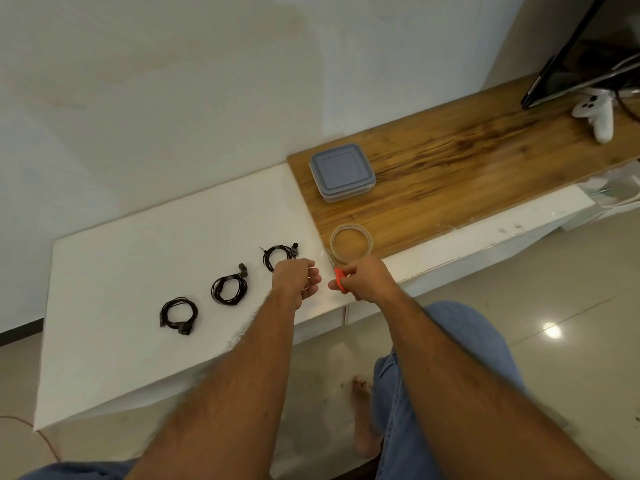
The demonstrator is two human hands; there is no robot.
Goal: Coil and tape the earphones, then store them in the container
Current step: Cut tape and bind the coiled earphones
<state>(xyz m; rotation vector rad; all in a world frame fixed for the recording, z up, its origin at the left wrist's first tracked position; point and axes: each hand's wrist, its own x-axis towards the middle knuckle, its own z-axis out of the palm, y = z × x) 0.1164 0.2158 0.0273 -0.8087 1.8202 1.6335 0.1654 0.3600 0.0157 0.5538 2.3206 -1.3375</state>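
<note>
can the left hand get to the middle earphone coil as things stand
Probably yes. The middle earphone coil lies uncovered on the white table, beside the left hand with nothing between, though its fingers seem busy with clear tape.

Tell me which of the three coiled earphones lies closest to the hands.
The rightmost coil, next to the tape roll. The left hand partly overlaps it, while the middle coil and the leftmost coil lie apart from both hands.

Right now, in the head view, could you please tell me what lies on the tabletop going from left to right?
First coiled earphones → second coiled earphones → third coiled earphones, partly behind the left hand → tape roll → white controller.
</note>
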